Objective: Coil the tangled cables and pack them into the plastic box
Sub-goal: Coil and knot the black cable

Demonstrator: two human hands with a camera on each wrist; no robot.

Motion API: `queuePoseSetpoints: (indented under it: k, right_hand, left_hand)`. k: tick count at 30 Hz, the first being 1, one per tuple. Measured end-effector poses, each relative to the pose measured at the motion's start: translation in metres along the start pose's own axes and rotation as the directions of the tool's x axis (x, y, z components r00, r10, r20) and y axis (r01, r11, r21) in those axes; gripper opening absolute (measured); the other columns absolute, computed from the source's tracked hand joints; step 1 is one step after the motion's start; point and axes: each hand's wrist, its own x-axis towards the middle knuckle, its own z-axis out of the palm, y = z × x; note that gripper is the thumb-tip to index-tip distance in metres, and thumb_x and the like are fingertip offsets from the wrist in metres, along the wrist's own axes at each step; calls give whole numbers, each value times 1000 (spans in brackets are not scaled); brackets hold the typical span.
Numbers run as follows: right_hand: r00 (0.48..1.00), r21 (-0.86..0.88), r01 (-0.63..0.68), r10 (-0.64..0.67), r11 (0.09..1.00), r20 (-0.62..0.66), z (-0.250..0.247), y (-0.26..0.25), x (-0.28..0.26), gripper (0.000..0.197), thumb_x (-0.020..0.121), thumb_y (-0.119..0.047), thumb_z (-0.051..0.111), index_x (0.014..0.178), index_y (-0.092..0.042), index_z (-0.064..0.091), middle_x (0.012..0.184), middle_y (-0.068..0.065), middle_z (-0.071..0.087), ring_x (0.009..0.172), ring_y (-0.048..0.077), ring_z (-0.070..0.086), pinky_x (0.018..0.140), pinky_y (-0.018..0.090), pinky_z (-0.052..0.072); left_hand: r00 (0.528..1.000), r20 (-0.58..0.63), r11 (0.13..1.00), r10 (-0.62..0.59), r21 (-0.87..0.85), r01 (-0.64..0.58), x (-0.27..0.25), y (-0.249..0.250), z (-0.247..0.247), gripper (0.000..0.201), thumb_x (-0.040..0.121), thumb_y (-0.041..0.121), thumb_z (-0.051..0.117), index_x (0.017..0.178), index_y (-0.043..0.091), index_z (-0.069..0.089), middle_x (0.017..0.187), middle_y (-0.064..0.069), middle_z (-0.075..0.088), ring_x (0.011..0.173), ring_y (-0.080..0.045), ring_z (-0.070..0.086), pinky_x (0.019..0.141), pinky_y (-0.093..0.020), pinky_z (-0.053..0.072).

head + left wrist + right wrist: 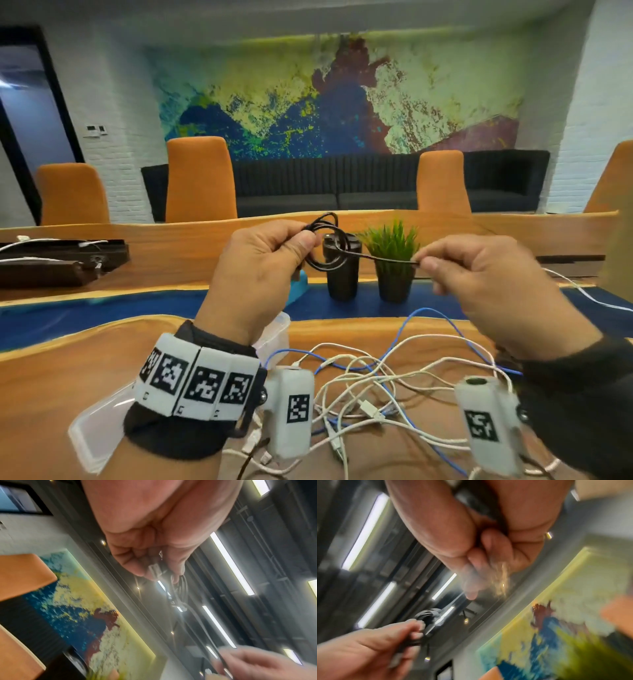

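Both forearms wear dark, close-fitting sleeves that end at the wrists. The left hand (260, 274) is bare, and around its wrist runs a wristband (200, 383) of white padded blocks, each printed with a square black-and-white coded marker; 4 markers show from the head view. Hanging just beside this band on its right is a white boxy left camera unit (291, 411) bearing 1 such marker. The right hand (486, 284) is bare too, and a white right camera unit (486, 425) with 1 marker and a dark round lens on top hangs at its wrist.
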Motion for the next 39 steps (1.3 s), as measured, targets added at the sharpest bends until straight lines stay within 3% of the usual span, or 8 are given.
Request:
queuePoseSetpoints:
  k: [6,11,16,19,25,29,33,39]
  right_hand:
    - [917,-230,76,-158,970,-366,-22,22,8,13,97,-40,50,98,-33,62,73,-13,59,70,16,56,67,43,51]
    - [862,-210,134,-219,969,-457,-21,17,5,18,99,-30,51,107,-22,65,82,-2,62,77,20,58,70,34,47]
    - [943,-321,129,-216,938,-253,-24,23,7,25,98,-17,51,116,-17,68,97,2,64,90,19,55,79,34,44]
    - [990,-418,109,-138,902,-39,-16,28,7,18,94,-15,57,103,-19,72,91,2,69,87,23,57,77,35,45]
    - [989,-456,135,-146,880,11,-7,32,10,14,90,-18,64,96,-22,76,88,-5,63,85,16,55,74,30,42]
    - [982,186,-49,81,981,-168,0,20,9,13,94,-10,60,90,-17,71,82,3,71,73,14,70,69,26,59]
    - [947,772,-184,319,608,-25,14,0,6,12,95,-8,55,96,-6,67,82,10,72,75,18,72,67,28,61]
    - [932,915,-290,301,279,204,25,-12,0,15,94,-9,51,100,-4,65,76,8,69,67,14,69,61,24,59]
  left_hand:
    - [997,62,994,-54,99,48,0,-2,-8,18,96,16,59,87,21,74,80,-6,72,73,-19,64,73,-36,56]
    - [975,210,984,-68,178,30,-4,0,-2,14,95,14,60,98,20,72,83,-15,70,67,-23,61,65,-39,54]
    - [978,133,979,-160,-104,174,-2,2,-4,13,92,10,60,93,17,71,79,-8,73,66,-16,62,58,-26,54]
    - [931,224,826,-287,-435,359,-1,7,-5,16,81,19,59,91,12,70,74,-3,71,63,-10,63,56,-18,50]
    - [940,260,939,-223,-202,278,-4,7,6,16,89,21,60,92,16,74,73,12,71,61,4,56,59,-11,43]
    - [947,258,955,-193,-170,242,-6,5,9,15,90,19,61,91,18,76,72,5,69,63,-1,56,57,-13,45]
    - [934,300,926,-195,-258,277,-8,10,13,22,78,27,61,91,16,75,75,-3,68,65,-8,59,58,-18,50]
    - [946,282,918,-160,-310,248,-8,12,17,22,79,25,60,93,15,73,79,4,74,71,-1,63,67,-15,49]
